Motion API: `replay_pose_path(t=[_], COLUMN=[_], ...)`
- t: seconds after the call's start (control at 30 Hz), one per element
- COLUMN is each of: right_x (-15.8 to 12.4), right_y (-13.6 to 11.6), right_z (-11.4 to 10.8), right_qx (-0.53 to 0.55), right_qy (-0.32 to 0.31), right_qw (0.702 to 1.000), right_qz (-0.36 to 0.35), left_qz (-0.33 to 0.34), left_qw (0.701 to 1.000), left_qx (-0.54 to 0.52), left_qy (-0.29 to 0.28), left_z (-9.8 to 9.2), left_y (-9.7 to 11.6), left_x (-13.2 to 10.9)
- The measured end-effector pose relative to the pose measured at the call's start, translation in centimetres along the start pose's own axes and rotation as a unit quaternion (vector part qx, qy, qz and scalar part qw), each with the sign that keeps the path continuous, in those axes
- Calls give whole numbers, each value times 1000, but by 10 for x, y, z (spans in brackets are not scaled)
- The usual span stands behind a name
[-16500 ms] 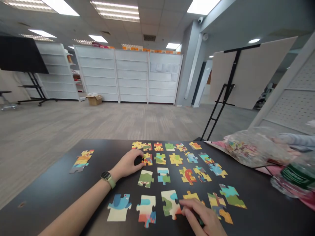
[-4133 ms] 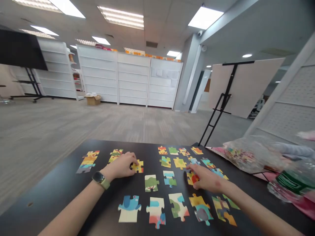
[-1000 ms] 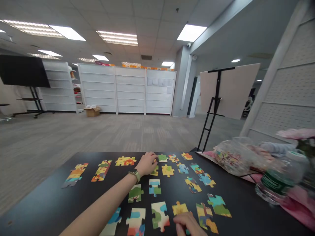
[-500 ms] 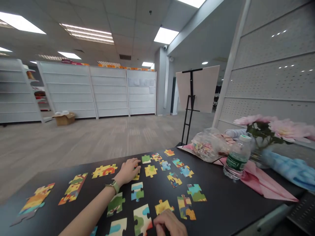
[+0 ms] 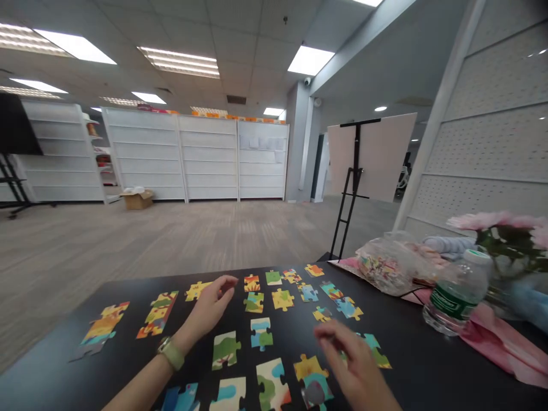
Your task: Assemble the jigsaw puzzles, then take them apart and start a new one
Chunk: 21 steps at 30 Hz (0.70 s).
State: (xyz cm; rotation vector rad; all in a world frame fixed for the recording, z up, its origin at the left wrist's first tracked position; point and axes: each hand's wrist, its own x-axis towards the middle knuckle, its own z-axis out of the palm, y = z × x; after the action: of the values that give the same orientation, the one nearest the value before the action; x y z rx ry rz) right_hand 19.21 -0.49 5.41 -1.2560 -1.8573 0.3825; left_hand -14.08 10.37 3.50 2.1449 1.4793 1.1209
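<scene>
1. Two bare hands in view, neither visibly grasping anything. Clock faces below set 12 o'clock away from the wearer. Left hand (image 5: 209, 305): released, fingers spread, held above the black table (image 5: 291, 337).
2. Right hand (image 5: 349, 359): motion-blurred, fingers apart and curled. Cannot tell whether a piece is pinched.
3. Nearest the left hand: a joined yellow jigsaw section (image 5: 197, 291) at 10 o'clock, just beside the fingers, long axis roughly level. A small red-and-yellow piece (image 5: 252, 283) lies near, at 2 o'clock.
4. Nearest the right hand: a teal-and-green jigsaw piece (image 5: 374, 351) at 3 o'clock, its near edge hidden by the fingers. A yellow piece (image 5: 309, 367) lies near, at 8 o'clock. Right hand is the nearer hand to both.
5. Between the hands: loose pieces in rough rows, including a blue-and-green piece (image 5: 261, 334).
6. At 9 o'clock from the left hand: two long assembled strips (image 5: 156, 322) (image 5: 99, 323), tilted lower left to upper right.
7. Beyond the right hand: a transparent bag of pieces (image 5: 383, 268) at 1 o'clock and a water bottle (image 5: 456, 291) at 2 o'clock.
</scene>
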Motion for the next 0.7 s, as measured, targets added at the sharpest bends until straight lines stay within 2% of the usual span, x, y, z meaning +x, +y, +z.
replay_pose_path(t=[0.03, 0.1, 0.17, 0.27, 0.33, 0.43, 0.57, 0.7], right_x=[26, 83, 132, 176, 188, 196, 207, 212], right_y=[13, 45, 79, 122, 140, 154, 159, 156], right_z=[-11, -26, -34, -39, -37, -26, -12, -11], right_qx=[-37, -118, -145, -171, -179, -186, -183, -173], right_qy=[-7, -39, -42, -60, -82, -117, -132, -109], right_qw=[999, 989, 978, 958, 947, 933, 920, 918], right_qz=[12, 83, 143, 221, 255, 286, 319, 341], left_qz=[1, 5, 15, 40, 56, 76, 80, 81], left_qw=[1000, 999, 998, 997, 996, 996, 996, 996], left_qx=[-1, 6, 16, 24, 26, 30, 35, 38], left_qy=[12, 39, 58, 66, 60, 43, 34, 28], left_z=[-10, -24, -33, -34, -32, -30, -34, -38], left_y=[-2, -7, -11, -15, -15, -15, -17, -15], left_x=[-11, -29, -40, -43, -40, -37, -38, -41])
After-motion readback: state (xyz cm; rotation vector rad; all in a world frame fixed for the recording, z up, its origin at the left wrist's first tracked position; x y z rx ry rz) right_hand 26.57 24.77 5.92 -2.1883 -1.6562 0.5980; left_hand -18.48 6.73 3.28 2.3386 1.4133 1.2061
